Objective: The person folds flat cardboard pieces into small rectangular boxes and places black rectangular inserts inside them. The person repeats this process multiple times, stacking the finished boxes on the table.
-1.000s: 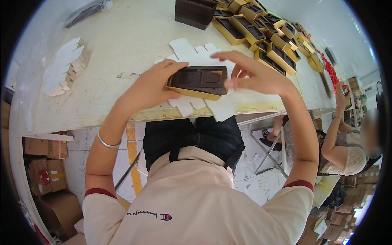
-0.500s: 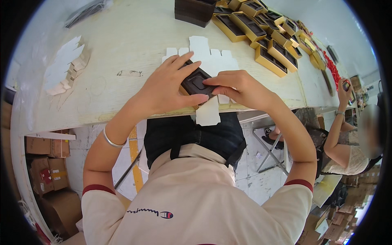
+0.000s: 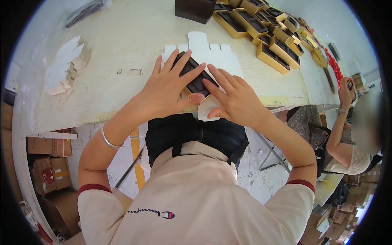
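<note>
A small gold box with a black moulded insert [image 3: 197,84] lies at a slant in front of me, on white die-cut card blanks [image 3: 228,57] at the table's near edge. My left hand [image 3: 167,87] reaches over it from the left. Its fingers are spread across the insert and the thumb is by the near side, holding the box between them. My right hand [image 3: 237,96] has its fingers apart, with the index fingertip on the insert and another fingertip by the far edge. Its thumb stands away from the box. The hands hide much of the box's sides.
Several gold boxes with black inserts [image 3: 272,57] crowd the far right of the table [image 3: 110,53]. A dark stack of trays [image 3: 195,11] stands at the back. White cut card [image 3: 67,67] is piled at left. A person [image 3: 347,151] sits at right, near red material [image 3: 334,67].
My right hand has opened from a pinch at the insert's right end, with its fingers now spread over the box. My left fingers have fanned out further across the insert.
</note>
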Action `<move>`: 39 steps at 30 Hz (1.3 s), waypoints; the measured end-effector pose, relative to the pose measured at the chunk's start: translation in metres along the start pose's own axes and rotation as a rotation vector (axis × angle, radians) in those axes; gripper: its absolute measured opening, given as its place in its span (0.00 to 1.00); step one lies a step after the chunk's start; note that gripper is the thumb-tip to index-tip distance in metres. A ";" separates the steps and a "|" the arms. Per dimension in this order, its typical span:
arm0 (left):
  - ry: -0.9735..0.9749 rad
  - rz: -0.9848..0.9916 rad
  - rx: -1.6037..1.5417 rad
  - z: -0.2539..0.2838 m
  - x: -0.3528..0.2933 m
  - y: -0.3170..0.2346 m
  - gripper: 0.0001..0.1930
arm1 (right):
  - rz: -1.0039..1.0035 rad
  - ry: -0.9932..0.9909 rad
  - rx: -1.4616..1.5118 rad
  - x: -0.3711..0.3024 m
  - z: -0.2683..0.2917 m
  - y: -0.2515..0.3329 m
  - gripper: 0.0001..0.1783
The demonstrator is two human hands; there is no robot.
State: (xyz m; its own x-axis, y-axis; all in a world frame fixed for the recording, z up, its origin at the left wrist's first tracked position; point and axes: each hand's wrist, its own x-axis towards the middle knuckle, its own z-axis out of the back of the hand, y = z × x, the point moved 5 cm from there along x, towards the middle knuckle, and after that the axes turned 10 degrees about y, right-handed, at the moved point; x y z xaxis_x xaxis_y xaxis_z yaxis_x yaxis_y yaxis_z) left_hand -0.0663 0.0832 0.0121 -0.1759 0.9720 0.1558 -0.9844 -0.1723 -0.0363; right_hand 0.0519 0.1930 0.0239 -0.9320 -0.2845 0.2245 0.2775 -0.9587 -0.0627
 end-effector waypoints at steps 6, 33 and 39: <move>0.022 -0.022 -0.544 0.000 0.007 0.023 0.33 | -0.180 -0.187 0.230 -0.001 -0.001 0.008 0.36; 0.085 -0.024 -0.207 0.010 -0.045 -0.024 0.37 | -0.068 0.089 0.252 0.012 0.008 -0.016 0.34; -0.026 -0.094 -0.331 0.010 -0.035 -0.011 0.28 | -0.029 0.106 0.259 -0.002 -0.002 -0.014 0.35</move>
State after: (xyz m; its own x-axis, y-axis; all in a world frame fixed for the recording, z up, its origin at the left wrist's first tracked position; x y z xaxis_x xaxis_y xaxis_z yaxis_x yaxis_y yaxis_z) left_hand -0.0493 0.0493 0.0173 -0.0886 0.9761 0.1985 -0.9411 -0.0168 -0.3377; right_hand 0.0494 0.2068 0.0224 -0.9559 -0.2686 0.1186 0.2877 -0.9374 0.1962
